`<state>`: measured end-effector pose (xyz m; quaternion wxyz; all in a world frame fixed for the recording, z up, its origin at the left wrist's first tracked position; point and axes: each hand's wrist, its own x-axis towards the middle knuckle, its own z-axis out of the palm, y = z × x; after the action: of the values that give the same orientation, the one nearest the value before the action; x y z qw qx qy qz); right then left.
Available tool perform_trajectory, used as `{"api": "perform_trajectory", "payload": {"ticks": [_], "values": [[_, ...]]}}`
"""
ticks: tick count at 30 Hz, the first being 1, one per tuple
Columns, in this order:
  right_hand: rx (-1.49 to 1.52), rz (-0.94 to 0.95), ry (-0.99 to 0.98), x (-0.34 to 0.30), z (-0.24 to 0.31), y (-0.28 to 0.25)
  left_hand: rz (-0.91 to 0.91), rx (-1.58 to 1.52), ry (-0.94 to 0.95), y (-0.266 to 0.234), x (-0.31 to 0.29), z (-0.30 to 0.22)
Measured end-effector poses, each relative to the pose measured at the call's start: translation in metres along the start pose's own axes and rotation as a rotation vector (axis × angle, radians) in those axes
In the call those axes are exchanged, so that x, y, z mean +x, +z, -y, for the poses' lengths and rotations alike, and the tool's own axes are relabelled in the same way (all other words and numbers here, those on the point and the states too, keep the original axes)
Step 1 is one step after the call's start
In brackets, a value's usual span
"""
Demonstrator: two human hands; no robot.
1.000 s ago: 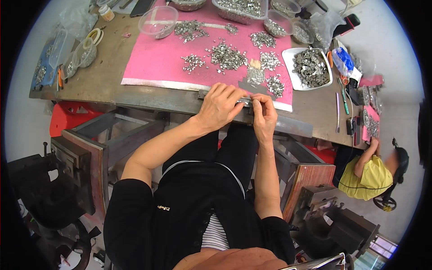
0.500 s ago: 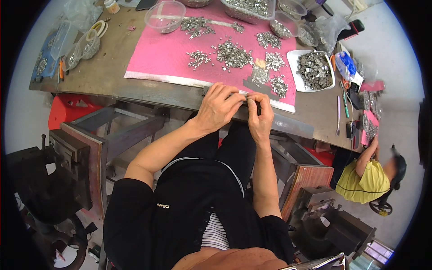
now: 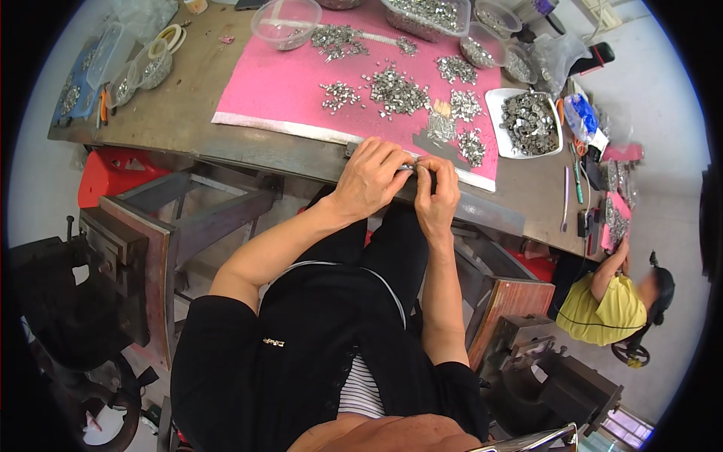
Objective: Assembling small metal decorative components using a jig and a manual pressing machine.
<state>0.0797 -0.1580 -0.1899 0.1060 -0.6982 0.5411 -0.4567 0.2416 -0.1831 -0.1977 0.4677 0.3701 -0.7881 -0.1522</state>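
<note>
Over the front edge of the table, my left hand (image 3: 369, 179) and my right hand (image 3: 437, 197) meet at the fingertips. Both hands are closed in a pinch on a small metal piece (image 3: 410, 167), mostly covered by the fingers. Just beyond them lies a pink mat (image 3: 290, 94) with a white front border. Several heaps of small silver metal parts rest on it, among them a large middle heap (image 3: 398, 92) and a smaller heap (image 3: 472, 148). Thin metal pins (image 3: 441, 128) lie together on a dark grey patch near my right hand.
A white dish (image 3: 493, 113) of darker metal parts stands at the mat's right. Clear tubs, one a round tub (image 3: 280, 32), line the far side. Pliers (image 3: 103, 109) lie at left. Dark machines flank me below. A co-worker in a yellow shirt (image 3: 602, 309) sits at right.
The whole view has shifted slightly. My hands stay together at the table edge, with the left fingers a little changed in position around the small metal piece.
</note>
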Motion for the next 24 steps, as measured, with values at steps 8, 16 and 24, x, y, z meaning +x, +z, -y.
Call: {"api": "perform_trajectory", "payload": {"ticks": [8,16,24], "values": [[-0.144,-0.020,-0.226,0.002,-0.001,-0.006,0.044,-0.011,-0.014,-0.001,0.000,-0.005],[-0.190,0.233,-0.329,0.026,0.000,-0.027,0.022,-0.030,-0.016,-0.038,0.025,0.018],[-0.040,0.331,-0.253,0.135,-0.019,0.033,-0.147,0.334,-0.129,-0.057,0.081,0.146]]}}
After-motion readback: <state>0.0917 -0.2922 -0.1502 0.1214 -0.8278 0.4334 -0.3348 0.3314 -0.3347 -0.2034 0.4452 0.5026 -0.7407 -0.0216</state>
